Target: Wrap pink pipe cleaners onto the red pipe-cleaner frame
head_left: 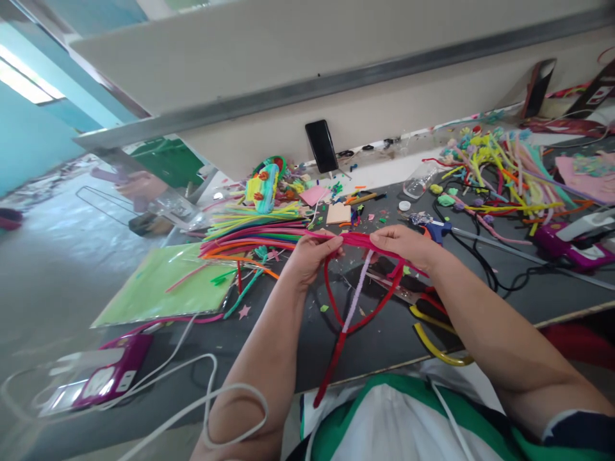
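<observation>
Pinched between both my hands is a bundle of pink-red pipe cleaners point(356, 240), stretched sideways above the dark tabletop. My left hand point(314, 256) grips its left end, thumb on top. Fingers closed, my right hand point(401, 246) holds the other side. From the bundle hangs a red pipe cleaner loop point(332, 299), its two sides meeting in a twisted red stem point(330, 371) that points toward me. A pale lilac pipe cleaner point(358, 291) runs down the middle of the loop. Scissors with yellow-and-black handles point(439, 352) lie under and beside my right forearm.
Loose pipe cleaners point(254, 234) lie to the left by a green sheet pack point(163, 288). More pipe cleaners point(509, 173) heap at the back right. A phone point(321, 146) leans on the partition. A glue gun point(435, 230) and purple power strips point(113, 371) with cables flank me.
</observation>
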`<act>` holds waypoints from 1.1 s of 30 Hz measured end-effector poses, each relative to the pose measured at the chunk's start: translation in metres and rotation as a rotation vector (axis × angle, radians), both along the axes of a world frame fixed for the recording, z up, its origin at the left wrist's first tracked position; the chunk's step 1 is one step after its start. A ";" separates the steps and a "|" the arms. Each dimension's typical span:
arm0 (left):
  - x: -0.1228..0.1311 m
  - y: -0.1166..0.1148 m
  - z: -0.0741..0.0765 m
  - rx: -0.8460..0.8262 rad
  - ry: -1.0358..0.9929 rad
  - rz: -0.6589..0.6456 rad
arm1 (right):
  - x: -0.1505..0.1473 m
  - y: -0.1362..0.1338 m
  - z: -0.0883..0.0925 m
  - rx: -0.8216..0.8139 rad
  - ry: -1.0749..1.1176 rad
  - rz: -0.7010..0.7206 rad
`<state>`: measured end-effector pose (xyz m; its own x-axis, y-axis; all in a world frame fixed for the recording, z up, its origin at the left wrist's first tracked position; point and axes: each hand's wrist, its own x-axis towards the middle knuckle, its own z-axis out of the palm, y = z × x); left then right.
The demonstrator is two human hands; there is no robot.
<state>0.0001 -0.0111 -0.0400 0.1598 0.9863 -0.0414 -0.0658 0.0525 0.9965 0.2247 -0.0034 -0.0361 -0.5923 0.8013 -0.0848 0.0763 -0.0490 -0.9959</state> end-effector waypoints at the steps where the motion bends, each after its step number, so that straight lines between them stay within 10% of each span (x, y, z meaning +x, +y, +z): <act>1: 0.000 0.000 0.000 0.003 -0.002 -0.010 | 0.002 -0.001 0.001 -0.010 0.021 0.018; 9: 0.007 -0.004 0.003 0.008 0.038 -0.076 | 0.006 0.001 0.002 -0.184 0.014 0.002; 27: 0.013 -0.005 -0.005 0.022 0.095 -0.031 | -0.003 0.005 -0.007 0.187 -0.378 -0.087; 33: 0.011 -0.003 -0.004 0.042 0.083 0.002 | -0.002 0.002 0.001 0.062 -0.243 -0.021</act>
<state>0.0111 -0.0137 -0.0444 0.1553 0.9878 -0.0132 0.0171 0.0106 0.9998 0.2226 -0.0017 -0.0352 -0.5433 0.8215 -0.1731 0.3135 0.0072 -0.9496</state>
